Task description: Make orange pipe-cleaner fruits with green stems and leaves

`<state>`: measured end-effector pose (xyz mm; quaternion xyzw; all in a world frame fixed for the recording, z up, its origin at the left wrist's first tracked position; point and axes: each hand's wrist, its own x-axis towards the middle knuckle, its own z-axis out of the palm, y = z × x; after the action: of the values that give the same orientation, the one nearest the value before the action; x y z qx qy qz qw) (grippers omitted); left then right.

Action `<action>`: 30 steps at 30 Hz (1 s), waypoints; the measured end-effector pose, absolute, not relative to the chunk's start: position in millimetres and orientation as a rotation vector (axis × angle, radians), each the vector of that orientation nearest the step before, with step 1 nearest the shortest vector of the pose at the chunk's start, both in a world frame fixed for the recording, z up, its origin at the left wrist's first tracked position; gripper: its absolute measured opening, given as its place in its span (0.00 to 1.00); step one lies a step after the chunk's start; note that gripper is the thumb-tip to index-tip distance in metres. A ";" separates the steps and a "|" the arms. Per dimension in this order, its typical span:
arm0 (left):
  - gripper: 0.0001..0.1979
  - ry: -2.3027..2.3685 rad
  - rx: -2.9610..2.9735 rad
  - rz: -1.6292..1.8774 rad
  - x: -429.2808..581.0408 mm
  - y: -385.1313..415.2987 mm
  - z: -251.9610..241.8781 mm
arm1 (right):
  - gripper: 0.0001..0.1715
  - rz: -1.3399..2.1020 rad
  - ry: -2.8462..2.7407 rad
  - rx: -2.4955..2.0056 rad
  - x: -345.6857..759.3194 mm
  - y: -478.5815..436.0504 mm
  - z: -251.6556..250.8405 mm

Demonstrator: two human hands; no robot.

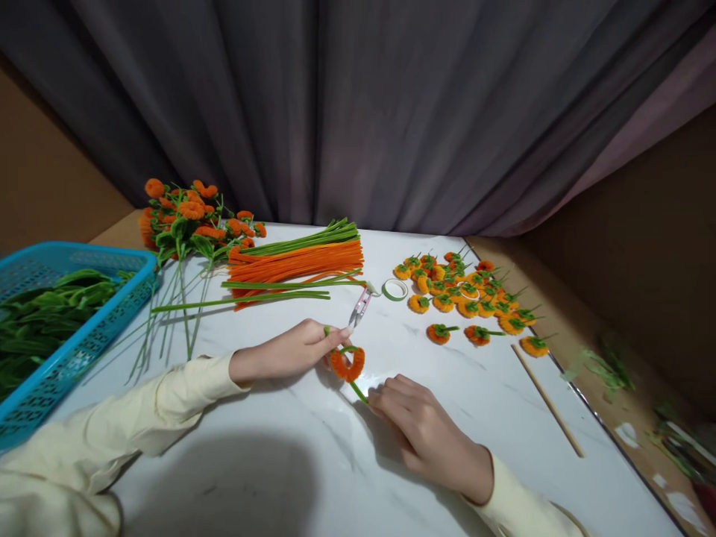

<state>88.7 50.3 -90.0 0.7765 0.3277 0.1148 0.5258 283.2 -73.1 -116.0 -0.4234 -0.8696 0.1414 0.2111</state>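
Note:
My left hand (291, 350) pinches the top of an orange pipe-cleaner loop (347, 365) wound with green, fingertips pressed together at its upper edge. My right hand (422, 429) lies below and to the right, fingers closed on the green stem (359, 391) that sticks out of the loop's bottom. Both rest on the white marble table (313, 462). Just beyond the loop lie small pink thread snips (361, 306) and a roll of green tape (395, 289).
A bundle of orange and green pipe cleaners (296, 262) lies at the back. Finished orange flowers on stems (187, 220) are at back left, a blue basket of green leaves (56, 328) at left. Several small orange pumpkins (464, 294) and a wooden stick (547, 400) sit at right.

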 end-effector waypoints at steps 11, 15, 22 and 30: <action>0.23 0.683 1.479 0.098 81.6 65.8 -83.1 | 0.10 0.438 -2.385 -1.258 294.5 -69.9 -115.5; 0.21 0.593 1.296 0.002 83.5 59.1 -83.0 | 0.10 0.387 -2.342 -1.325 297.4 -69.3 -118.3; 0.23 0.803 1.349 0.008 91.3 47.4 -106.4 | 0.12 0.210 -2.410 -1.163 289.8 -70.7 -118.3; 0.17 0.774 1.304 0.161 96.2 42.2 -119.3 | 0.12 0.109 -2.447 -1.050 283.9 -72.0 -114.7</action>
<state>96.2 42.2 -119.3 0.5905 0.3505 0.0727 0.7233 283.9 -72.0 -114.7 -0.3830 -0.8923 0.0398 0.2359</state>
